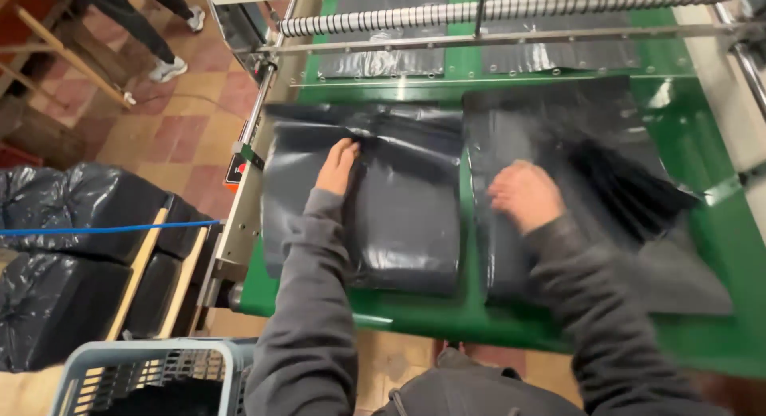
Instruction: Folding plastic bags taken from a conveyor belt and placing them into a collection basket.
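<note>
Two stacks of black plastic bags lie side by side on a green machine table point(702, 336). My left hand point(338, 165) rests flat on the left stack point(399, 216), fingers pointing away from me and pressing the plastic. My right hand point(524, 194) lies on the right stack point(582, 161), fingers curled down on the film and blurred by motion. Both arms wear grey sleeves. Whether the right fingers pinch the plastic is unclear.
A ribbed roller point(511, 11) and metal bars cross the far end of the table, with more black film under them. Left of the table are black filled bags point(72, 248) on a wooden frame, a blue cord, and a grey plastic crate point(144, 376). Another person's legs point(152, 33) stand on the tiled floor.
</note>
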